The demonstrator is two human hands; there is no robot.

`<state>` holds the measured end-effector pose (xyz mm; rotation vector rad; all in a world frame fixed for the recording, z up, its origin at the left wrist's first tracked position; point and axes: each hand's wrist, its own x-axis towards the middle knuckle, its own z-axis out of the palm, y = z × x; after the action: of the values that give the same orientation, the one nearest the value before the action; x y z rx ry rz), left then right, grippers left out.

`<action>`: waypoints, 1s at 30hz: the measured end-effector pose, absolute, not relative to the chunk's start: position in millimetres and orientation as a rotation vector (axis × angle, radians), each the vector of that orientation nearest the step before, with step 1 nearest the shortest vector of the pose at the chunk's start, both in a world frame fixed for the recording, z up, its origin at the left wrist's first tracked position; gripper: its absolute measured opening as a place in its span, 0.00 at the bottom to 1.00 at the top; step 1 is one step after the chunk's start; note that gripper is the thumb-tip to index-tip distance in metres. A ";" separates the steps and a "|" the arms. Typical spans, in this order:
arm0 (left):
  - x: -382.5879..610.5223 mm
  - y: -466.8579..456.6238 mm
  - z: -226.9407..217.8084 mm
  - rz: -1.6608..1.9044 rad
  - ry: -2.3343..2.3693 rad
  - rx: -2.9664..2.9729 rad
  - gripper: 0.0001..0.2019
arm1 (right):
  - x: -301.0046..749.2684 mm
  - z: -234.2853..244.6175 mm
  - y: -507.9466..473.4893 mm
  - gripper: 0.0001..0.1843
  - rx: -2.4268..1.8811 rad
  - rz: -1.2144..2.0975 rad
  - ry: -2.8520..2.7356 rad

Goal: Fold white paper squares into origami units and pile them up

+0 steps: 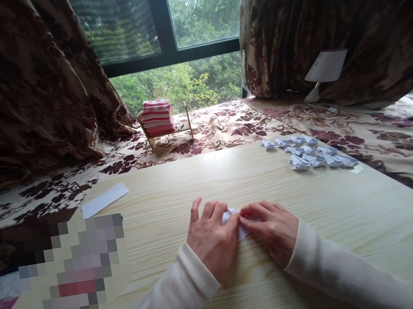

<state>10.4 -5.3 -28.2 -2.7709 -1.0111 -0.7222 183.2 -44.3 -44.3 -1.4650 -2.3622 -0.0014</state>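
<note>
Head view: the white paper piece lay mid-way across the table, pinned flat by the left hand and right hand, both curled down onto it; edges probably needed squaring before firm creasing; folded pile sat at two o'clock.

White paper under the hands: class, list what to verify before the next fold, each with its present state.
1. Is the white paper resting on the table? ok.
2. Do the left hand and right hand both press on it? ok.
3. Are its edges lined up? cannot tell, fingers cover them.
4. Is the pile of folded pieces apart from the hands, at the far right? ok.
5. Is the paper strip apart from the hands, at the far left? ok.
</note>
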 end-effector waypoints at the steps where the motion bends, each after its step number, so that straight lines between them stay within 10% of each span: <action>1: 11.0 -4.9 -29.4 -0.696 -1.013 -2.773 0.11 | 183.5 -43.7 -44.2 0.26 -1.465 0.006 -2.369; 30: 4.1 -11.1 -17.9 -0.831 -0.823 -2.855 0.11 | 215.8 -40.8 -22.5 0.18 -0.991 0.127 -2.454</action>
<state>4.1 -11.1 -17.9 -2.8551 -0.8230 -0.8306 215.8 -22.5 -40.8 -0.9908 -2.4545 0.1274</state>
